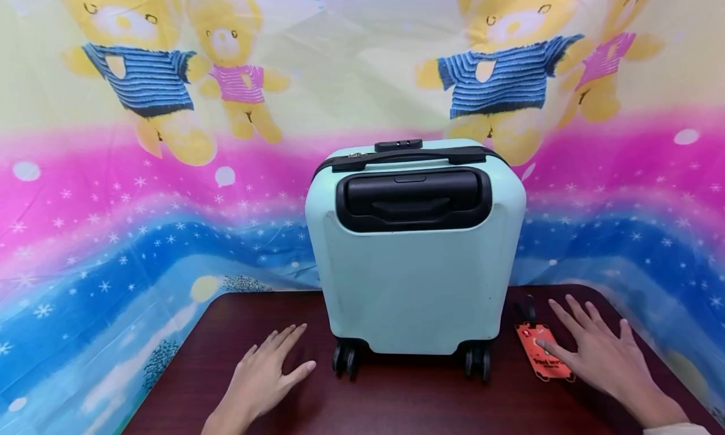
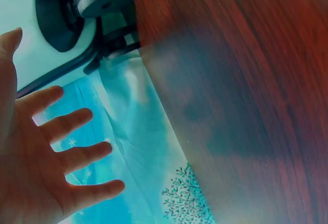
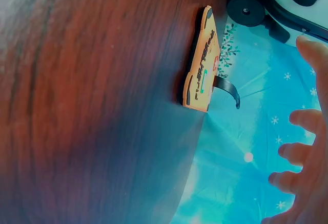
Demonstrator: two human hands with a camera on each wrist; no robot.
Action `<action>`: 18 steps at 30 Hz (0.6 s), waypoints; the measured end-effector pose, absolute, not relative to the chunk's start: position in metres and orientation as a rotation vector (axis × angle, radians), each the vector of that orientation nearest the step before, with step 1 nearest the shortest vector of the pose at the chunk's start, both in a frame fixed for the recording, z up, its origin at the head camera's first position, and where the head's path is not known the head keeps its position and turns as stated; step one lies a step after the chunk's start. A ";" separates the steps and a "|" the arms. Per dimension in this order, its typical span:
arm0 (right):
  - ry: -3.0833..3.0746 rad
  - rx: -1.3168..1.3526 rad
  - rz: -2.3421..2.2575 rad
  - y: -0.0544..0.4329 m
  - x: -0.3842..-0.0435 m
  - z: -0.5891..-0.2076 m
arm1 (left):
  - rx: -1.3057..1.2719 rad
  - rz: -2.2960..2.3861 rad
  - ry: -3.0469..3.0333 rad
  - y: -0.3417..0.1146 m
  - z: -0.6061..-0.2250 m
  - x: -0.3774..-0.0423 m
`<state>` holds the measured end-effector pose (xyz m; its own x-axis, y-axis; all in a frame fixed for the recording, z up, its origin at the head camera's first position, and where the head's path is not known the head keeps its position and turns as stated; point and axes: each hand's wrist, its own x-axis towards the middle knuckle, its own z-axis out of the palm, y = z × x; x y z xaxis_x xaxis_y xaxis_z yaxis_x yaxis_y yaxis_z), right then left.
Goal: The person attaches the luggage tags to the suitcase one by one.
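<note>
A mint-green suitcase (image 1: 416, 277) stands upright on its wheels on the dark wooden table, its black pull handle (image 1: 413, 196) folded down into the recess. To its right lies an orange luggage tag (image 1: 545, 353) with a black strap (image 3: 227, 88). My left hand (image 1: 266, 366) hovers over the table left of the suitcase, fingers spread and holding nothing. Over on the right, my right hand (image 1: 600, 353) is spread too, its thumb overlapping the tag in the head view. In the right wrist view, its fingers (image 3: 292, 183) appear apart from the tag.
The dark red-brown table (image 1: 408, 403) has rounded back corners. A cloth backdrop (image 1: 272, 189) printed with teddy bears and snowflakes hangs behind and along both sides. Black double wheels (image 1: 477, 361) support the suitcase, and a black carry strap (image 1: 416, 158) runs along its top.
</note>
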<state>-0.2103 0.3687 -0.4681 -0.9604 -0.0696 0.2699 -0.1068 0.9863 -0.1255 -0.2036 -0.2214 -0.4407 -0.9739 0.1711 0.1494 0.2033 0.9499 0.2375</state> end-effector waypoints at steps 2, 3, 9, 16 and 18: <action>-2.853 0.134 0.210 0.369 -0.210 -0.469 | -0.291 -0.380 -2.969 -0.219 -0.441 -0.200; -2.848 0.135 0.213 0.369 -0.210 -0.470 | -0.294 -0.378 -2.966 -0.218 -0.442 -0.199; -2.853 0.124 0.248 0.369 -0.211 -0.469 | -0.312 -0.404 -3.020 -0.208 -0.443 -0.191; -2.889 0.108 0.303 0.367 -0.210 -0.468 | -0.430 -0.554 -3.078 -0.190 -0.438 -0.184; -2.892 0.104 0.307 0.366 -0.210 -0.469 | -0.483 -0.611 -3.095 -0.184 -0.438 -0.182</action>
<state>-0.2098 0.3660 -0.4686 -0.9708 -0.0457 0.2356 -0.0941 0.9755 -0.1987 -0.1821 -0.1838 -0.4377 -0.9529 0.3031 0.0092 0.2839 0.8810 0.3785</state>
